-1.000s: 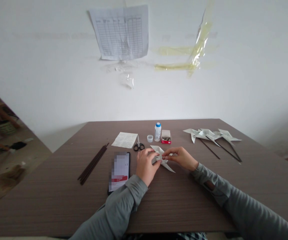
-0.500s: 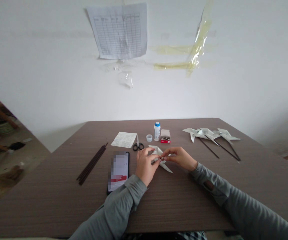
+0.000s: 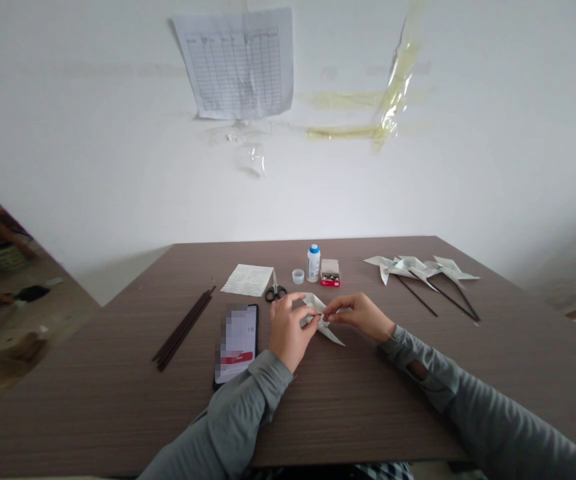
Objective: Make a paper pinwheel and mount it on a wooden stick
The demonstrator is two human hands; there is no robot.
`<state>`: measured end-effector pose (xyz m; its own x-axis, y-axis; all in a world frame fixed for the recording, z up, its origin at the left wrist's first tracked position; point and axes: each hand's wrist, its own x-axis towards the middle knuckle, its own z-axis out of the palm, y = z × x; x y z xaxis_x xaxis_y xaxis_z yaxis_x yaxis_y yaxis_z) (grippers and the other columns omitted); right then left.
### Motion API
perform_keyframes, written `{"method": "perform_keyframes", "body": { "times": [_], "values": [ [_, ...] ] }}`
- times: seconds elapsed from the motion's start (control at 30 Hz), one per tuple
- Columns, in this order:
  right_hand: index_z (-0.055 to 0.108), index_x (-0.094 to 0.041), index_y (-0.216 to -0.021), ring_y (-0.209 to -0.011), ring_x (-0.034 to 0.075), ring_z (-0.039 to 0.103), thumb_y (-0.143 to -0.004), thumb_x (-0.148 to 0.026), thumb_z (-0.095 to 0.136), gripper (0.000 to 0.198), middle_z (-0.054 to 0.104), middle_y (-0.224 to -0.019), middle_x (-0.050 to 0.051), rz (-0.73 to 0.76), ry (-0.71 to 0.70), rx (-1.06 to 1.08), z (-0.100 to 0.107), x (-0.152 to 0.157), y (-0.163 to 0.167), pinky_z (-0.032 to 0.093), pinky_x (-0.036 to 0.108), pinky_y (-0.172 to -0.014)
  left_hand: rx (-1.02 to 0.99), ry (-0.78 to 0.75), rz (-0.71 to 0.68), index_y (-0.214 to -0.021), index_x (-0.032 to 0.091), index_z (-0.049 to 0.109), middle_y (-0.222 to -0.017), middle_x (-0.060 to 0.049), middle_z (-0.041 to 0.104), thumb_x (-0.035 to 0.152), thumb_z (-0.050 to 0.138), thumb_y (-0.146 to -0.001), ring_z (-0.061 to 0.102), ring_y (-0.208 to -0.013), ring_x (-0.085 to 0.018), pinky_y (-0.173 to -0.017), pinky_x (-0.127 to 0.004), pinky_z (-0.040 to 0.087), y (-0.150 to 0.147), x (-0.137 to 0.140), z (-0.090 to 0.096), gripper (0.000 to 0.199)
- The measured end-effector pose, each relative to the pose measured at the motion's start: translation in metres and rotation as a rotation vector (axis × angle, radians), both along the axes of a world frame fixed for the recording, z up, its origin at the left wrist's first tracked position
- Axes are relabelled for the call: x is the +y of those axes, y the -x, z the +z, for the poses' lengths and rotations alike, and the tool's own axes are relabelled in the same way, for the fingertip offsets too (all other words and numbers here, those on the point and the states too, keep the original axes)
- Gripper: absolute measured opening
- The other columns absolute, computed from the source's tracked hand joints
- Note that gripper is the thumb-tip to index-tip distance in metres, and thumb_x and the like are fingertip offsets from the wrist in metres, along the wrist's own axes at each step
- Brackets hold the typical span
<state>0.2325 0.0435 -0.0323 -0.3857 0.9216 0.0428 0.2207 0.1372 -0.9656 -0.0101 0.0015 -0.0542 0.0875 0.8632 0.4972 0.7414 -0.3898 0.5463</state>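
Between both hands is a folded paper pinwheel point(image 3: 332, 334), printed paper with pointed blades, partly covered by my fingers. My left hand point(image 3: 289, 331) is closed in a pinch at its middle, thumb and forefinger together. From the right side, my right hand point(image 3: 363, 316) pinches at the same spot; whatever small thing sits in its fingertips is too small to make out. Just behind my left hand lie black-handled scissors point(image 3: 276, 293). A small red box point(image 3: 331, 281) of little metallic pieces stands open behind the pinwheel.
A white bottle with a blue cap point(image 3: 313, 264) and a small clear cup point(image 3: 298, 276) stand behind. Left are a paper sheet point(image 3: 248, 279), a phone point(image 3: 237, 343) and dark sticks point(image 3: 184, 329). Several paper pinwheels on sticks point(image 3: 415, 268) lie right. A white wall point(image 3: 133, 173) rises behind the table.
The fingertips of both hands have shifted slightly at the pinwheel's middle. A brassy glint between them earlier no longer shows clearly. Other things on the table stay put.
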Motion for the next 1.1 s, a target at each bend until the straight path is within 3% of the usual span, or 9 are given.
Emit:
{"method": "perform_keyframes", "body": {
  "times": [0.53,0.73,0.87,1.1],
  "values": [
    [0.104,-0.026,-0.100,-0.115,0.043,0.096,-0.080,-0.079,0.111,0.057,0.101,-0.106,0.013,-0.045,-0.063,-0.086,-0.006,0.003,-0.007,0.072,0.064,-0.124,0.047,-0.029,0.112,-0.091,0.032,0.100,-0.147,-0.011,0.094,0.009,0.102,-0.099,0.086,-0.145,-0.043,-0.138,-0.082,0.060,0.007,0.002,0.002,0.025],
    [0.104,-0.027,-0.100,-0.115,0.043,0.096,-0.088,-0.066,0.108,0.042,0.101,-0.106,0.012,-0.058,-0.094,-0.136,-0.008,0.004,-0.011,0.073,0.062,-0.122,0.086,-0.035,0.198,-0.091,0.033,0.100,-0.144,-0.011,0.094,0.010,0.102,-0.099,0.084,-0.145,-0.043,-0.139,-0.081,0.059,0.014,0.007,0.003,0.024],
    [0.103,-0.028,-0.098,-0.117,0.042,0.095,-0.093,-0.055,0.103,0.027,0.101,-0.107,0.011,-0.091,-0.151,-0.169,-0.009,0.005,-0.010,0.072,0.059,-0.122,0.100,-0.021,0.168,-0.094,0.033,0.102,-0.147,-0.012,0.094,0.010,0.101,-0.101,0.084,-0.147,-0.043,-0.140,-0.079,0.059,0.012,0.007,0.004,0.024],
    [0.100,-0.030,-0.095,-0.117,0.041,0.095,-0.098,-0.050,0.097,0.020,0.101,-0.111,0.010,-0.184,-0.256,-0.231,-0.016,0.013,-0.013,0.071,0.058,-0.120,0.103,0.013,0.115,-0.094,0.031,0.102,-0.150,-0.012,0.093,0.010,0.102,-0.102,0.084,-0.148,-0.043,-0.140,-0.081,0.058,0.007,0.005,0.011,0.022]
  ]
}}
